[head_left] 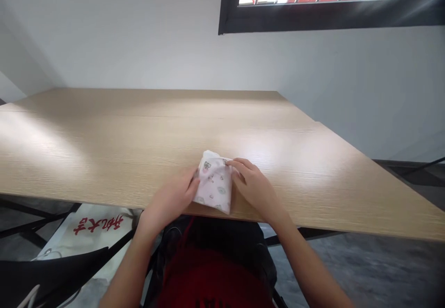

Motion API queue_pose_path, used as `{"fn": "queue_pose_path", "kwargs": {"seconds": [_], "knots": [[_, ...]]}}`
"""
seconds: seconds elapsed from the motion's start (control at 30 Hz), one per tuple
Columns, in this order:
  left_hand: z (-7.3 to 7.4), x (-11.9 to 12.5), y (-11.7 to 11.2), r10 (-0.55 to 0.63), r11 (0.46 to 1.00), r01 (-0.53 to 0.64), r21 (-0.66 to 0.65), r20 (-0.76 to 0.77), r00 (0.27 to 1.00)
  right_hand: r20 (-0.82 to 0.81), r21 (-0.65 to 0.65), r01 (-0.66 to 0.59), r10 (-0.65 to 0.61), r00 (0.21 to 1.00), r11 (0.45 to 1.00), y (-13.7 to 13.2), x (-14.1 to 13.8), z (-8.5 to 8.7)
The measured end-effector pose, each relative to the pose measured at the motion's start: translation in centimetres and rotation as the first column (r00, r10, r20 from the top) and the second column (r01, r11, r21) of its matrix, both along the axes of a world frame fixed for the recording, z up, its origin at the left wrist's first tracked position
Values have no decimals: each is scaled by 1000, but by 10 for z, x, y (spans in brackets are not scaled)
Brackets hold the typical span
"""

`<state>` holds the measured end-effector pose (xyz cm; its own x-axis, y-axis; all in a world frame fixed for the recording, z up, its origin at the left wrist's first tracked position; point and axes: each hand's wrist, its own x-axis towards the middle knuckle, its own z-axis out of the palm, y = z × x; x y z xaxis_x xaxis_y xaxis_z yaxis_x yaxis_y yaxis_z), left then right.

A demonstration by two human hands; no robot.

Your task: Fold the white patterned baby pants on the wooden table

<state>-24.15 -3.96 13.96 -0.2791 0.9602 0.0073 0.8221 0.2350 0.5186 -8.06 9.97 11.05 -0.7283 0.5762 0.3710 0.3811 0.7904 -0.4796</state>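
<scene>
A small folded cloth (214,185), white to pale pink with little printed figures, lies near the table's front edge in the head view. At its left edge, my left hand (177,189) is closed on the fabric, the thumb towards the top and the other fingers partly hidden. My right hand (252,182) holds the upper right corner, its index finger over the fabric and its thumb at the right side. Several layers show along the cloth's upper edge.
The wide wooden table (104,145) reaches back to a pale wall (139,34). A dark-framed barred window (313,16) is at the upper right. Below the table's left front are a white bag (93,238) with red characters and black metal legs (34,222).
</scene>
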Motion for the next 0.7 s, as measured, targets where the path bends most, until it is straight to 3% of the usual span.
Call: {"fn": "queue_pose_path", "kwargs": {"seconds": [0.07, 0.13, 0.27, 0.33, 0.43, 0.53, 0.6, 0.7], "knots": [[-6, 3, -19, 58, 998, -59, 21, 57, 997, 38, -26, -16, 17, 999, 1000, -1, -4, 3], [-14, 2, -26, 110, 994, -110, 22, 19, 994, 55, -52, -15, 18, 998, 999, -5, -4, 3], [-28, 2, -18, 216, 976, -211, 51, -138, 967, 39, -144, -97, 104, 994, 985, -22, 3, 1], [-31, 3, -14, 211, 976, -203, 74, -116, 971, 64, -167, -196, 209, 976, 966, -34, 1, 1], [-31, 5, -11, 120, 981, -126, 144, 52, 991, 54, -174, -250, 263, 963, 953, -50, -12, 2], [-29, 11, -5, -38, 971, -28, 239, 268, 963, -77, -188, -145, 133, 988, 971, -59, -18, 3], [-28, 26, 5, -146, 957, 33, 289, 379, 914, -133, -184, -44, 20, 991, 982, -59, -1, 4], [-32, 70, 28, -332, 923, 177, 341, 475, 815, -42, -132, 121, -128, 991, 984, -53, 59, 7]]}}
